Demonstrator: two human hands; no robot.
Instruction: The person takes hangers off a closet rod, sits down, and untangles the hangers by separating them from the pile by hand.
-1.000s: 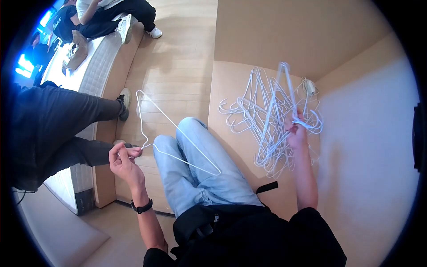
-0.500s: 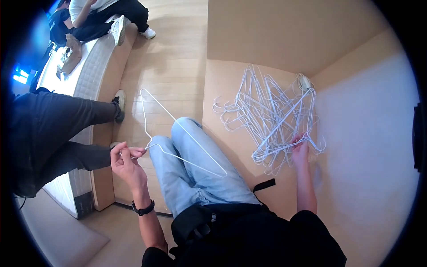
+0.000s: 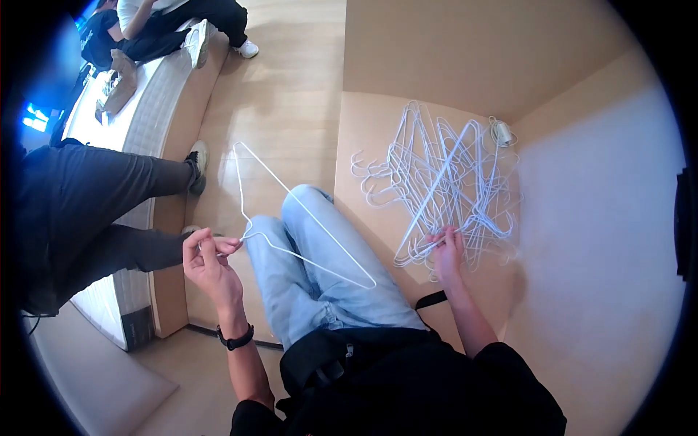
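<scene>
The right hand point(image 3: 448, 253) has slid from beside the wall point(image 3: 582, 225) to the near edge of the hanger pile point(image 3: 445, 185) — fingers curled among wires, grip unclear. The left hand point(image 3: 216, 269) still pinches one hanger point(image 3: 309, 212) by its hook over the knees point(image 3: 305, 207) — so that hanger remains separate from the pile.

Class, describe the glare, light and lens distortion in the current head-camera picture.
Head view: dark rounded edges and a bowed mattress suggest a wide-angle lens; a bright patch at upper left glares blue-white; the floor shows a pale sheen; the panel at right looks washed out; overlapping white hangers are hard to separate.
</scene>
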